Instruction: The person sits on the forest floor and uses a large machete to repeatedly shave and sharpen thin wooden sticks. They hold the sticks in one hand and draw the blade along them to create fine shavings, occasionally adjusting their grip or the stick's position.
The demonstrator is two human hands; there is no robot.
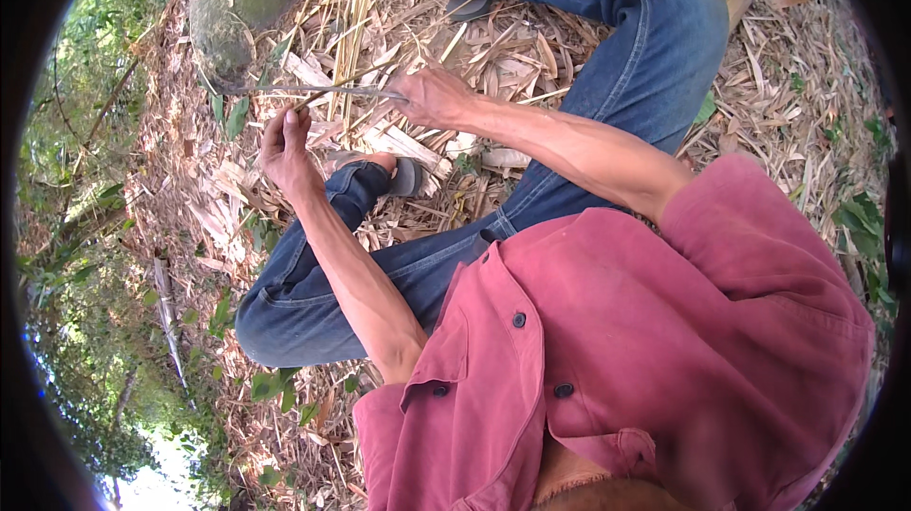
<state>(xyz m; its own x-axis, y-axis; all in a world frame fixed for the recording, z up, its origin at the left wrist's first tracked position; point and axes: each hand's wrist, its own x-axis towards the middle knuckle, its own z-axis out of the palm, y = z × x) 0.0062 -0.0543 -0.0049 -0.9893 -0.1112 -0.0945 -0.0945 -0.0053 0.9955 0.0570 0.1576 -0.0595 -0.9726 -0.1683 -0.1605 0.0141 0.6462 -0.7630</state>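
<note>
My right hand [432, 98] is closed in a fist around the end of a long, thin grey knife [270, 89]. The blade reaches left past my other hand, and its far end looks bent. Lower left, my left hand [288, 150] pinches a thin brownish strip [321, 95] between thumb and fingertips. This strip slants up to the right and crosses the blade close to those fingertips. Whether the two touch is hard to make out. My right fingers hide the knife's handle.
My bent legs in blue jeans [645, 46] lie around the work, with sandals [406, 177] on the feet. Pale narrow strips [356, 32] lie beyond my hands. A mossy rounded rock [247, 8] sits at far left. Dry leaves and shavings [522, 46] cover the ground; green plants [85, 188] stand left.
</note>
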